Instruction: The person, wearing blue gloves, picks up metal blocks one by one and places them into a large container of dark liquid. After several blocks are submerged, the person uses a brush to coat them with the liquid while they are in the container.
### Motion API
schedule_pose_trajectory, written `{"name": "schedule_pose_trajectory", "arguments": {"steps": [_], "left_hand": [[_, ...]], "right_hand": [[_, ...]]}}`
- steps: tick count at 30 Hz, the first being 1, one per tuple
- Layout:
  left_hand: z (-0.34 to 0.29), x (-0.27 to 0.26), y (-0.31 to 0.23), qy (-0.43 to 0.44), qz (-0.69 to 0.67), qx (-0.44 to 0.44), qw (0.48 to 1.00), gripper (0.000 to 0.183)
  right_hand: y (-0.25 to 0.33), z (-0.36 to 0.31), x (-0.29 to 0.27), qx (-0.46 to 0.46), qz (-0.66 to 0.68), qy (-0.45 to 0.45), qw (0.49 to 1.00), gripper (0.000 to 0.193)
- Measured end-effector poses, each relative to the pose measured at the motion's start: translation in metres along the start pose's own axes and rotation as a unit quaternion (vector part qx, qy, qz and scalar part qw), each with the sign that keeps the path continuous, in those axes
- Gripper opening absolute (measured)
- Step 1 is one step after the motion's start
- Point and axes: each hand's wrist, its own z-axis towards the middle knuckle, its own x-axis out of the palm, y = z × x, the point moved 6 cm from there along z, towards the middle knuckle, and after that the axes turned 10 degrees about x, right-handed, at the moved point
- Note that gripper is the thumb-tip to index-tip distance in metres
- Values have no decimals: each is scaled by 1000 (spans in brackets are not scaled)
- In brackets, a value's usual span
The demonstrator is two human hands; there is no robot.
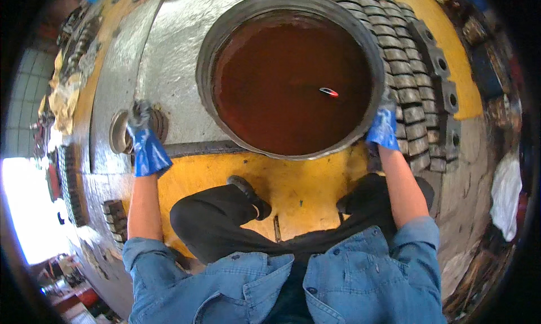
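Observation:
My left hand [145,137], in a glove with dark grey fingers and a blue cuff, is closed on a metal ring [118,133] on the grey metal plate. Another round metal part [160,124] shows just right of those fingers. A large round metal basin [206,84] stands in front of me, holding reddish-brown liquid [287,87]. On the liquid lies a small red and white object [328,92]. My right hand [384,120], gloved the same way, is against the basin's right side, beside stacked metal rings [403,76]. Its fingers are mostly hidden there.
Dark metal blocks with round holes [442,65] line the far side of the ring rows. Under the basin's near edge is a yellow surface [298,183], with my legs over it. More ringed parts [115,220] sit at left. A white sack [507,197] lies at far right.

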Motion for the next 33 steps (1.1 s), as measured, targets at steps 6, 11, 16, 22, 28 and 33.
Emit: {"name": "schedule_pose_trajectory", "arguments": {"steps": [6,11,16,22,28,33], "left_hand": [[-23,68,-292,110,-347,28,931,47],[-85,125,-455,253,-537,48,803,51],[-135,156,-477,238,-664,-214,676,54],[-152,159,-422,187,-605,-244,735,42],[-67,128,-331,68,-577,-180,794,42],[-74,62,-294,-67,-628,-371,681,35]], "right_hand": [[160,-91,15,-367,-76,21,927,29],[147,-177,74,-103,232,407,877,30],[132,-199,60,-88,162,456,871,33],[154,-219,35,-162,128,491,847,38],[169,-226,-12,-76,123,504,852,43],[148,-221,-15,113,186,634,742,40]]}}
